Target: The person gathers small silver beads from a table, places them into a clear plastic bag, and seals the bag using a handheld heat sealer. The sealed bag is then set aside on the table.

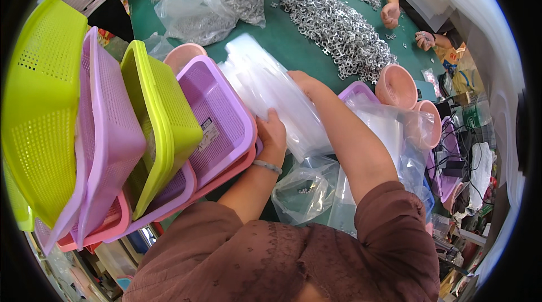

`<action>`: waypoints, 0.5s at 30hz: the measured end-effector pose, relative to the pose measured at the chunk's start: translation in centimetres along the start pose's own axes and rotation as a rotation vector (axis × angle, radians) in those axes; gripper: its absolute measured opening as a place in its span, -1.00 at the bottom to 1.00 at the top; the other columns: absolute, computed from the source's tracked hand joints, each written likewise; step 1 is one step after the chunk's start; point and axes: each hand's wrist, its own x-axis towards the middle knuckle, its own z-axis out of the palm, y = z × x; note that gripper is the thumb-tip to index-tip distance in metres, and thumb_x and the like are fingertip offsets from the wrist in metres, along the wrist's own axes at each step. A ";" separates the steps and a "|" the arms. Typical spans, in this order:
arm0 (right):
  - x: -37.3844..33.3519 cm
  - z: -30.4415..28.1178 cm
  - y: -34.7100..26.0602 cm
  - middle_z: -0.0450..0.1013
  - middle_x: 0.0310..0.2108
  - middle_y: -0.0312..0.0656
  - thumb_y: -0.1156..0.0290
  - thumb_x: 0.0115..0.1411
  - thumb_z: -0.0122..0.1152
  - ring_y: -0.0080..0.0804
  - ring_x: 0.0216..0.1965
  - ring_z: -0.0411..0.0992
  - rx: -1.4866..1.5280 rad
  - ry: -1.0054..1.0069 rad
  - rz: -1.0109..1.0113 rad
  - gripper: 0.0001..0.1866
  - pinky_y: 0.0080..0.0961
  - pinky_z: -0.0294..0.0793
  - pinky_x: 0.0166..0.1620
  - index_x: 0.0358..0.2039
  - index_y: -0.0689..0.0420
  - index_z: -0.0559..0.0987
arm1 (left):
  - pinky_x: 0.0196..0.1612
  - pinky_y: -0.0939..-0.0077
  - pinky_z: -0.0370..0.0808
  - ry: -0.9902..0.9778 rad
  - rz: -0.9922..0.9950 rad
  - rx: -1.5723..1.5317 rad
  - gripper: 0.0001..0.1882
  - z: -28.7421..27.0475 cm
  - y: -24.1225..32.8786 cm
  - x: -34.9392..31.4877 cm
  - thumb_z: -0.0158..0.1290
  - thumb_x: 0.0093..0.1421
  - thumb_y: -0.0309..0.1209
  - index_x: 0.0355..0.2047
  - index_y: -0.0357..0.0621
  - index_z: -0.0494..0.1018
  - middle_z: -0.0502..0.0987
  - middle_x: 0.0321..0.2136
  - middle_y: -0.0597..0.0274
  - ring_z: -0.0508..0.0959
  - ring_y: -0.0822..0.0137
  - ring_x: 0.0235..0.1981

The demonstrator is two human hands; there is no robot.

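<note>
A thick stack of clear plastic bags (271,96) lies slantwise in front of me over the green table. My left hand (272,134) is closed on its near left edge, thumb on top and the other fingers mostly hidden. At the stack's right edge, my right hand (305,83) is curled against the bags, its fingertips largely out of sight. Right beside my left hand stands a purple perforated basket (223,107), tilted in a row of baskets. An opened clear bag (305,189) with a few small metal pieces lies between my forearms.
Yellow-green baskets (45,93) and more purple ones (113,138) crowd the left side. A long heap of small metal parts (333,25) covers the far table, near another person's hands (390,15). Filled plastic bags (197,8) sit far left; pink bowls (397,86) stand right.
</note>
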 end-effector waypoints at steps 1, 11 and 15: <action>-0.5 0.5 -0.2 0.46 -0.26 -0.10 0.35 -0.11 0.21 -0.36 -0.30 0.44 0.082 0.009 -0.012 -0.57 -0.37 0.40 -0.26 -0.18 0.26 0.49 | 0.12 0.32 0.09 0.027 0.012 0.030 -0.44 0.1 -0.6 0.2 -0.11 0.11 -0.45 0.08 -0.45 0.02 0.16 0.05 -0.24 0.22 0.00 0.06; -3.1 0.0 -2.4 0.45 -0.23 -0.11 0.31 -0.07 0.22 -0.34 -0.28 0.44 0.492 -0.319 0.294 -0.60 -0.36 0.41 -0.22 -0.17 0.14 0.50 | -0.13 0.41 0.39 -0.021 -0.094 -0.356 -0.59 2.3 -9.7 4.6 -0.15 0.15 -0.31 -0.01 -0.22 0.23 0.36 -0.11 0.11 0.41 0.23 -0.15; -2.2 0.1 -1.5 0.44 -0.22 -0.12 0.33 -0.09 0.25 -0.37 -0.28 0.44 0.473 -0.329 0.232 -0.58 -0.37 0.42 -0.21 -0.16 0.15 0.50 | -0.11 0.41 0.38 -0.090 0.000 -0.393 -0.61 3.0 -11.6 4.8 -0.20 0.18 -0.24 -0.04 -0.18 0.26 0.37 -0.13 0.12 0.40 0.22 -0.14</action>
